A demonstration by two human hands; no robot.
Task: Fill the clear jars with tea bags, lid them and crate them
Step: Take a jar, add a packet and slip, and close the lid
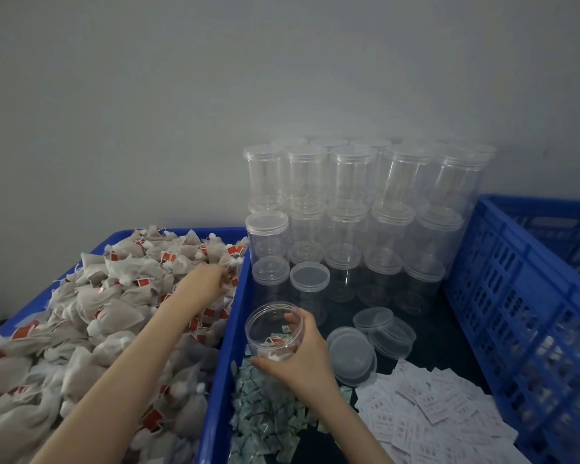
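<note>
My right hand [303,354] grips an open clear jar [271,324] at the near left of the dark work surface; a tea bag or two with red tags lie inside it. My left hand [211,279] reaches into the heap of grey tea bags [91,316] in the blue tray [226,346], its fingers curled among the bags at the heap's right edge; whether it grips one cannot be told. Loose clear lids [350,354] lie just right of the jar.
Lidded empty clear jars [349,209] are stacked in rows against the wall. A blue slatted crate [523,316] stands at the right. Small green sachets [265,416] and white paper slips [439,410] lie in piles at the near edge.
</note>
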